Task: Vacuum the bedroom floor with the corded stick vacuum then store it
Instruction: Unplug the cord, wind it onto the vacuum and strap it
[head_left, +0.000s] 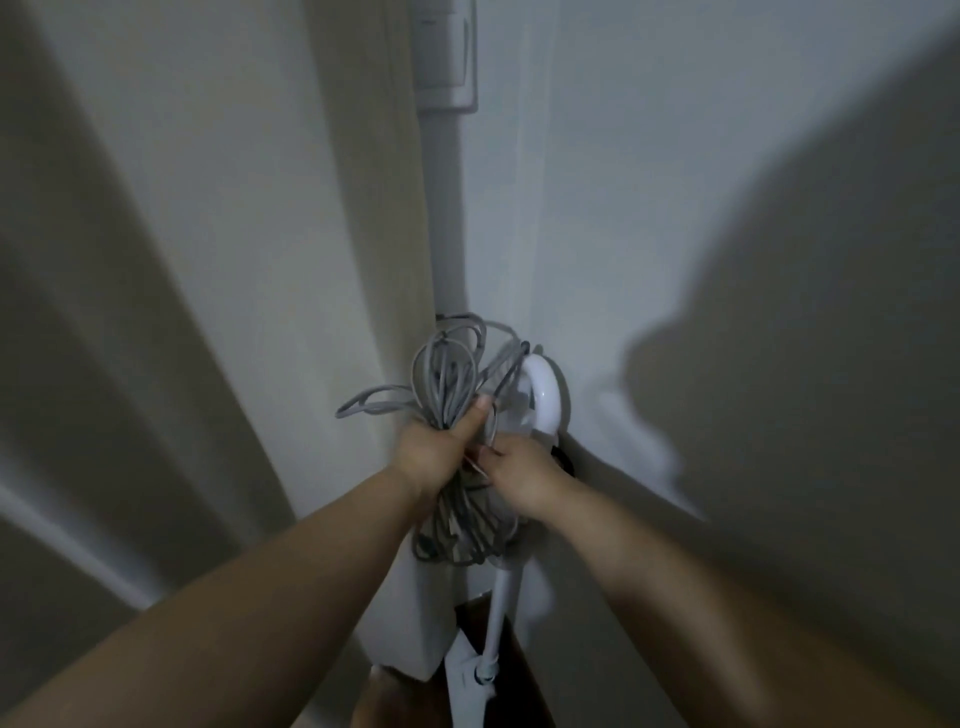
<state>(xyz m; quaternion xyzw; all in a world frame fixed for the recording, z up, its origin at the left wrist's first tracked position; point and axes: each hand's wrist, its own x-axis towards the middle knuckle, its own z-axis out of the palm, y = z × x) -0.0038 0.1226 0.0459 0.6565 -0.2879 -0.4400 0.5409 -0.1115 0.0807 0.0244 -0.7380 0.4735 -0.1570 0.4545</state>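
The white stick vacuum stands upright in a wall corner; its looped handle (543, 395) is at centre and its thin tube (500, 608) runs down to the floor head (467, 675). A bundle of grey cord (447, 379) is gathered in loops beside the handle. My left hand (441, 447) grips the bundle in its fist, thumb up along the loops. My right hand (519, 480) pinches a strand of the cord just below the handle. The vacuum's body is mostly hidden behind my hands and the cord.
White walls meet in a corner straight ahead, with a grey vertical conduit (447, 218) running down from a wall switch box (447, 57). A beige door or panel (104, 312) fills the left. Dark wooden floor (519, 675) shows at the bottom. The room is dim.
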